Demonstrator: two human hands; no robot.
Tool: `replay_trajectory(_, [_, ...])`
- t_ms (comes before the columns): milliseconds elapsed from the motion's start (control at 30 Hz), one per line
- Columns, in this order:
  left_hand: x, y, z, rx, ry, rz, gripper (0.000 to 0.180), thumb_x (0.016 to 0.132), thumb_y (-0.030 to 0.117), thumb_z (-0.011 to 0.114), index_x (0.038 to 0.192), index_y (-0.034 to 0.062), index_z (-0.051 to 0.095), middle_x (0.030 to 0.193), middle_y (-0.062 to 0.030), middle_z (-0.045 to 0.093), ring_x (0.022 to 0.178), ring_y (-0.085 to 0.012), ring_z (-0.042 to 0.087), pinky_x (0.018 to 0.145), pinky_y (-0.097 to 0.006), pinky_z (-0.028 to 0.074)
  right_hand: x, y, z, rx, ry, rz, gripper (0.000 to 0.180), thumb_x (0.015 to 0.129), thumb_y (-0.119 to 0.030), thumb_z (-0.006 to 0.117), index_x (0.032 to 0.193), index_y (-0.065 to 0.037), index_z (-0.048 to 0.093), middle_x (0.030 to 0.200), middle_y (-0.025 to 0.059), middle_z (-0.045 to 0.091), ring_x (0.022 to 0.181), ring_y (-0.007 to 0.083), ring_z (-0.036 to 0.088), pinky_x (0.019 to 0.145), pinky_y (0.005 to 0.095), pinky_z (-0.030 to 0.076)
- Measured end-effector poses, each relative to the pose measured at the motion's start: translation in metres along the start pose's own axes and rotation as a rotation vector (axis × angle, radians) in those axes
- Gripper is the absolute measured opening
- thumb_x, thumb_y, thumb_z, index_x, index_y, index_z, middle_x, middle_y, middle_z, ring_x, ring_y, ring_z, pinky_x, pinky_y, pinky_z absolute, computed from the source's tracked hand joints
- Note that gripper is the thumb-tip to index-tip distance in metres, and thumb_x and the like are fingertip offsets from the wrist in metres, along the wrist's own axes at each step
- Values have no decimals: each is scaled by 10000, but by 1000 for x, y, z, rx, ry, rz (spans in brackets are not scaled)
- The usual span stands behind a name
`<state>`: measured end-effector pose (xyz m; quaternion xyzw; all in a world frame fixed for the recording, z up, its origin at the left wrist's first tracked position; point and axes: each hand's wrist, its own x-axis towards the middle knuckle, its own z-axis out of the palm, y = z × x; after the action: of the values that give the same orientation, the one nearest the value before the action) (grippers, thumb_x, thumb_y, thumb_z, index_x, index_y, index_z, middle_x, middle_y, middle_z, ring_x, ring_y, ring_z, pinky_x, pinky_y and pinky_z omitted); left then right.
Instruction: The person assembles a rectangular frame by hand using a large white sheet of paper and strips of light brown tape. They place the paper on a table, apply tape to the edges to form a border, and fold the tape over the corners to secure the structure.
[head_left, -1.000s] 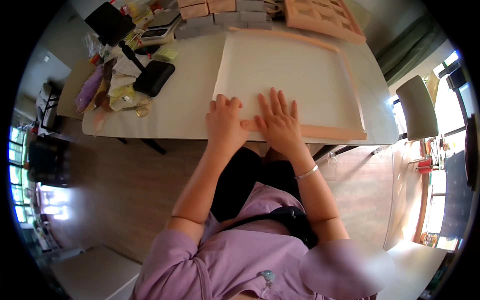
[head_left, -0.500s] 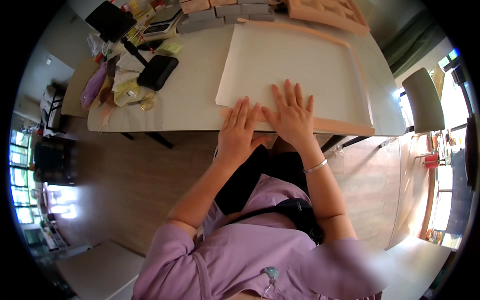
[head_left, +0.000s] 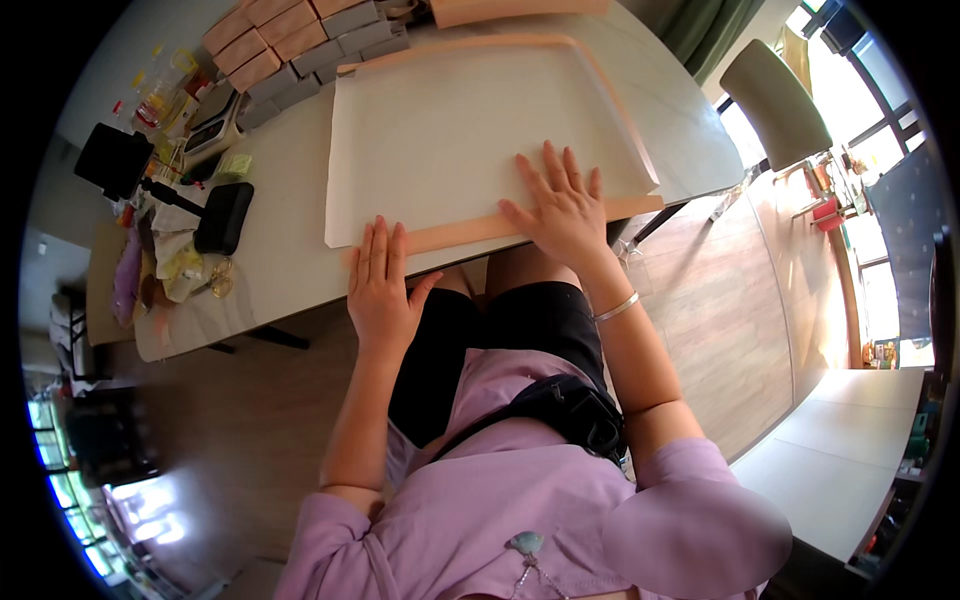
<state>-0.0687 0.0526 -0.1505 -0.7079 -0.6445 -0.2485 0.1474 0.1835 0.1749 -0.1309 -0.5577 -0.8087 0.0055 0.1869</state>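
Note:
A large cream-white sheet [head_left: 450, 125] lies flat on the table before me, with pinkish-orange borders folded in along its far, right and near sides. My left hand [head_left: 385, 295] rests on the left end of the near folded strip [head_left: 460, 237], its fingers straight and the thumb held out to the side. Farther right, my right hand [head_left: 563, 215] lies palm down across that strip and the sheet, fingers spread. Neither hand grips anything. The sheet's left edge is white and slightly raised.
Left of the sheet stand a black stand [head_left: 225, 215], scissors with gold handles [head_left: 221, 280] and crumpled wrappers [head_left: 180, 270]. Pink and grey boxes [head_left: 310, 45] are stacked behind it, beside a scale [head_left: 208, 125]. An orange tray-like piece [head_left: 510, 10] sits at the back.
The view has turned, so the table appears farther left. My hands are wider apart along the near folded strip, both still flat.

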Motion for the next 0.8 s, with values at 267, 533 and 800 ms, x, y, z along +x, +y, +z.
replay_trajectory(267, [-1, 0, -1, -1, 14, 6, 770, 925, 504, 720, 1525, 73, 505, 1586, -171, 483, 1454, -372, 469, 1159, -528, 405, -10, 51, -4, -61, 139, 21, 648, 1010, -629, 465, 1528, -246, 543, 1634, 149, 432, 1534, 362, 354, 1252, 596, 146])
replay_trajectory(533, [0, -4, 3, -36, 37, 18, 769, 918, 496, 726, 1514, 60, 511, 1584, -178, 479, 1448, -392, 462, 1155, -551, 390, -8, 72, -4, -49, 220, -50, 568, 1021, -518, 535, 1483, -189, 580, 1586, 160, 492, 1490, 351, 422, 1238, 551, 233])
replay_trajectory(800, [7, 4, -20, -82, 177, 93, 444, 915, 335, 763, 1279, 96, 683, 1289, -64, 668, 1194, -285, 614, 1113, -502, 414, -49, 69, -47, 241, 321, -269, 302, 873, -99, 774, 1169, -96, 718, 1374, 85, 644, 1380, 322, 541, 1211, 563, 328])
